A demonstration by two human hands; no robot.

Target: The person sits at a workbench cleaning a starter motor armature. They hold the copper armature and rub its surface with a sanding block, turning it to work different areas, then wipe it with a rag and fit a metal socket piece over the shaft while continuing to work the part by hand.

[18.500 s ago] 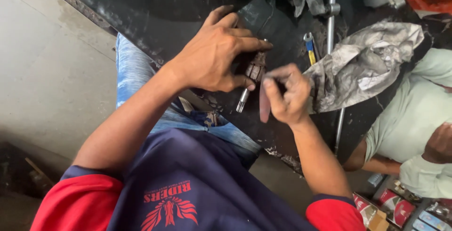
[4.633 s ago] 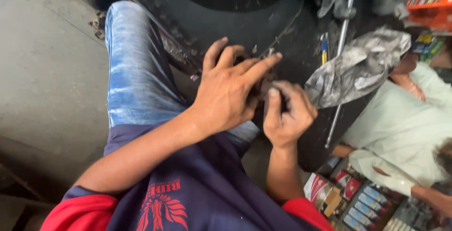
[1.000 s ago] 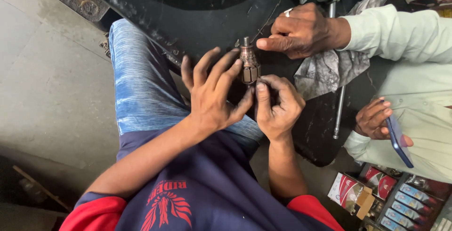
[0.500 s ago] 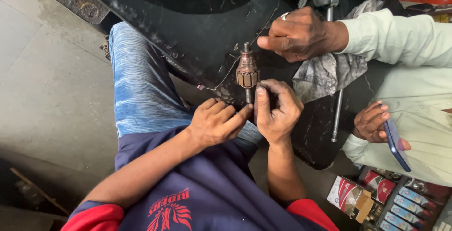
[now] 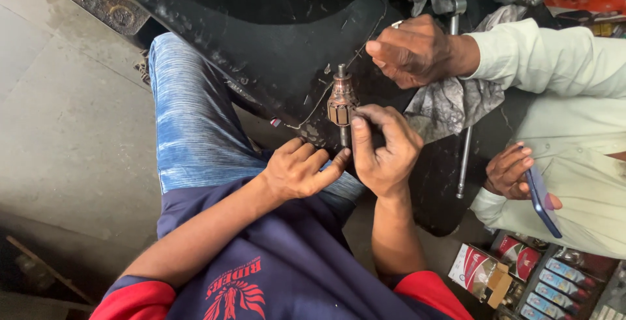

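A small motor armature [image 5: 341, 101], copper-brown with a steel shaft, stands upright over a black greasy work surface [image 5: 274, 52]. My right hand [image 5: 383, 150] is closed around the lower end of its shaft, thumb up against the copper body. My left hand [image 5: 300, 170] rests just to the left with fingers loosely curled, its thumb reaching toward the right hand; it holds nothing I can see. A thin wire [image 5: 312, 112] trails from the armature to the left.
Another person in a pale green shirt sits at the right; one of their hands [image 5: 414, 51] hovers near the armature's top, the other [image 5: 515, 171] holds a phone. A grey rag [image 5: 456, 101], a steel rod [image 5: 462, 163] and small boxes [image 5: 495, 271] lie to the right.
My left hand has come off the armature and dropped to the lower left. My right hand still holds the shaft upright. The other person's hand stays near the top.
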